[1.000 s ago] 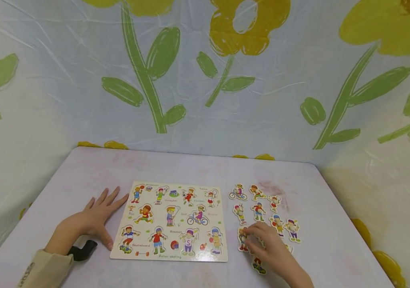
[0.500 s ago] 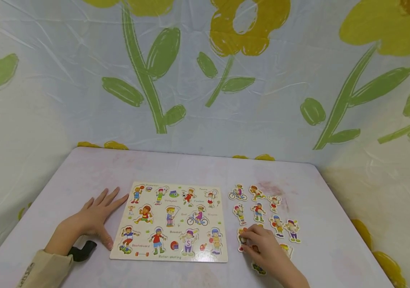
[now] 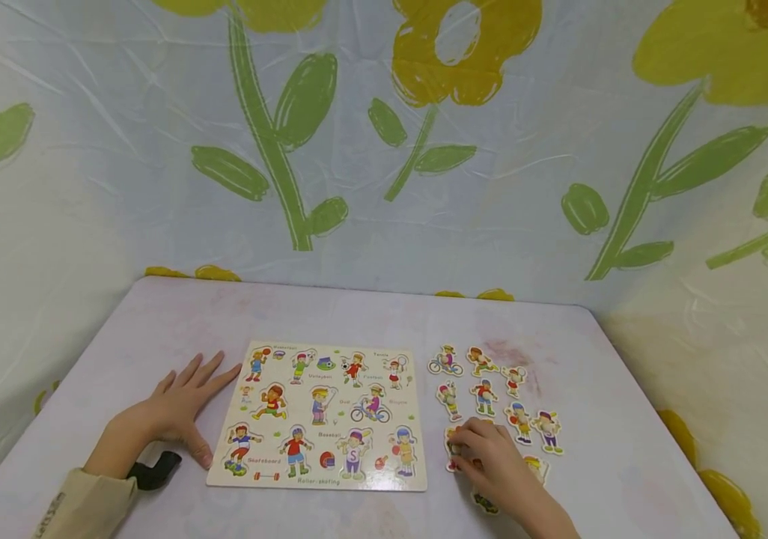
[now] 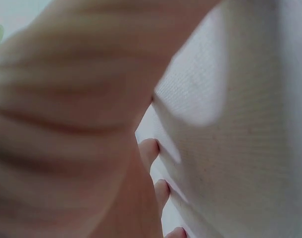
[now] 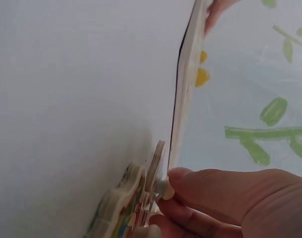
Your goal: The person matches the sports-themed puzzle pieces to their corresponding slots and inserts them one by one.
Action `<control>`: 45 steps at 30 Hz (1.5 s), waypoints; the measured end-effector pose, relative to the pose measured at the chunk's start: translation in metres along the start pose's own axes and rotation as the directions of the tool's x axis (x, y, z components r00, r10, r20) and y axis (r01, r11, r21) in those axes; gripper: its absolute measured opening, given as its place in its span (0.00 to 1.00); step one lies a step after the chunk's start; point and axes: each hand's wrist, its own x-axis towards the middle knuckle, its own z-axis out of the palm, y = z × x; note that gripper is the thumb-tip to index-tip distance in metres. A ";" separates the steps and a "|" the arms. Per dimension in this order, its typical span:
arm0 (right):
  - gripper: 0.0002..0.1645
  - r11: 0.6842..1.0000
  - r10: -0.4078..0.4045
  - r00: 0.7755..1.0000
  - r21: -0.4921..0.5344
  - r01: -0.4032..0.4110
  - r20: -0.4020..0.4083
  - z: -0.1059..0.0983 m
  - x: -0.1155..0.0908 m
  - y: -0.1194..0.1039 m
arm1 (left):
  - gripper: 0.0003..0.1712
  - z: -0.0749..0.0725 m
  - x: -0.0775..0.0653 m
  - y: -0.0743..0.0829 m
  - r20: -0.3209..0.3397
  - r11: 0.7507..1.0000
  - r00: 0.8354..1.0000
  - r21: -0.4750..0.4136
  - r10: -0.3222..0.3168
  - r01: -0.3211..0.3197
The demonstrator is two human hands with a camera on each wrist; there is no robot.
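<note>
A wooden puzzle board [image 3: 337, 485] with printed sports figures lies flat on the table. Against its left edge rests my left hand [image 3: 178, 412], fingers spread and straight; the left wrist view shows this hand [image 4: 81, 124] close up, with several fingertips on a pale surface. To the right of the board, my right hand [image 3: 495, 464] pinches the small knob [image 5: 165, 189] of a puzzle piece [image 5: 157, 161] between thumb and finger. In the head view the fingers partly cover this red-clad figure, and it appears to be on the table still.
Several loose pieces lie around the right hand, among them a cyclist [image 3: 446, 361], a runner [image 3: 483, 361], a tennis player [image 3: 513, 380] and a baseball player [image 3: 549, 433]. One skateboard piece [image 3: 486, 503] is partly under the hand. Flowered cloth [image 3: 357, 247] stands behind the table.
The right hand has shifted slightly left, and its thumb and fingers have drawn together on the piece's knob. The left hand and the board stay put.
</note>
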 end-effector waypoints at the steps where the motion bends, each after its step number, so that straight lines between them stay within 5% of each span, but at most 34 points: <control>1: 0.15 1.000 0.008 1.000 0.001 -0.008 0.015 0.000 0.002 0.000 | 0.88 0.000 0.000 0.000 0.000 1.000 1.000 -0.003 0.003 -0.003; 8: 0.12 0.997 0.082 0.987 -0.008 -0.081 0.140 -0.003 0.015 -0.002 | 0.87 -0.005 -0.003 0.008 0.014 0.999 1.000 -0.030 0.020 -0.019; 15: 0.10 0.994 0.108 0.979 -0.020 -0.106 0.171 -0.005 0.021 -0.004 | 0.86 -0.010 -0.005 0.017 0.027 0.999 1.000 -0.034 0.005 -0.004; 25: 0.11 0.992 0.129 0.983 -0.023 -0.127 0.129 -0.012 0.027 -0.007 | 0.86 -0.014 -0.007 0.023 0.057 1.000 0.998 -0.013 -0.009 0.010; 45: 0.11 1.000 -0.015 0.999 -0.007 0.015 0.044 -0.022 0.048 -0.005 | 0.85 -0.016 -0.008 0.024 0.060 1.000 0.998 -0.017 -0.013 0.014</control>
